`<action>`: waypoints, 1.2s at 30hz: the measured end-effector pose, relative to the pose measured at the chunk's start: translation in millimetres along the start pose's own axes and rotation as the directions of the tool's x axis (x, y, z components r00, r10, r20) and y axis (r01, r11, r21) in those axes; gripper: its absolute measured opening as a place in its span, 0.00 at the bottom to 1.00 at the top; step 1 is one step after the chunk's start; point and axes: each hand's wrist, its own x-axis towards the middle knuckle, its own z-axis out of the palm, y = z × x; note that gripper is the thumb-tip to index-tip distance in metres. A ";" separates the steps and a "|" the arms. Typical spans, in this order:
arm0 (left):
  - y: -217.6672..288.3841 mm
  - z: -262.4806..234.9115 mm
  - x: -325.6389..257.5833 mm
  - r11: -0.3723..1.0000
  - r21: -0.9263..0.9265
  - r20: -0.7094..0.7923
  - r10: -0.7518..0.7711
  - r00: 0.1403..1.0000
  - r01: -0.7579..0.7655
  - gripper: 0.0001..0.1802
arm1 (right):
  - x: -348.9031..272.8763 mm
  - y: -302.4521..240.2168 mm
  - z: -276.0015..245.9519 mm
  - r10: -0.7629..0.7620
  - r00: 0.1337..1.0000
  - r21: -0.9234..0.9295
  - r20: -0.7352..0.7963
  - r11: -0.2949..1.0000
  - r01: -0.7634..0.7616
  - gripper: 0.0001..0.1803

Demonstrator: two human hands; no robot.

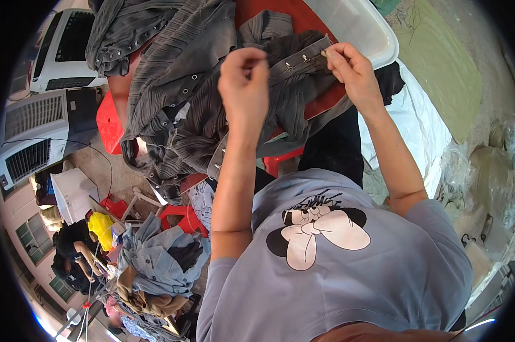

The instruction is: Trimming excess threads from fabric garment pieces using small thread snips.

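A dark grey ribbed garment [197, 80] lies heaped before me, with metal eyelets and fasteners along its edges. One flat band of it [289, 65], carrying small metal hooks, stretches between my hands. My right hand [351, 71] pinches thumb and forefinger together at the band's far right end, on its edge or a small fastener there. My left hand [243, 85] is raised over the garment, left of the band. Its fingers are curled in and slightly blurred; whatever they may hold is hidden.
Under the garment is a red surface [317, 105], with a white plastic tub [377, 34] at its far right. Red stools [110, 122] stand at left and below. Air coolers [35, 117] line the left side. Denim clothes [157, 251] are piled lower left, near another person [75, 251].
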 end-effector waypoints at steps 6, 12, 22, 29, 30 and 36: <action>6.6 33.2 -3.3 0.718 0.538 0.277 0.344 0.897 -0.442 0.07 | -2.0 4.0 3.4 -0.076 0.997 -0.176 -0.019 0.982 0.071 0.11; 2.9 36.8 -4.9 0.642 0.620 0.347 0.290 0.892 -0.450 0.04 | -5.0 2.1 6.5 -0.179 0.982 -0.302 0.059 0.935 0.188 0.09; 0.5 30.2 1.8 0.915 0.352 0.312 0.086 0.946 -0.199 0.05 | -8.8 0.0 12.0 -0.394 0.904 -0.747 0.168 0.547 0.378 0.08; 3.8 43.1 -9.9 0.670 0.602 0.353 0.265 0.897 -0.435 0.05 | -13.8 1.8 13.0 -0.357 0.924 -0.792 0.138 0.521 0.319 0.09; 3.0 43.8 -10.0 0.671 0.600 0.355 0.266 0.896 -0.436 0.05 | -14.1 2.3 13.0 -0.356 0.925 -0.793 0.136 0.520 0.317 0.09; -8.6 35.7 -1.2 0.852 0.423 0.211 0.240 0.948 -0.310 0.05 | -15.2 1.9 12.9 -0.350 0.926 -0.785 0.141 0.531 0.320 0.09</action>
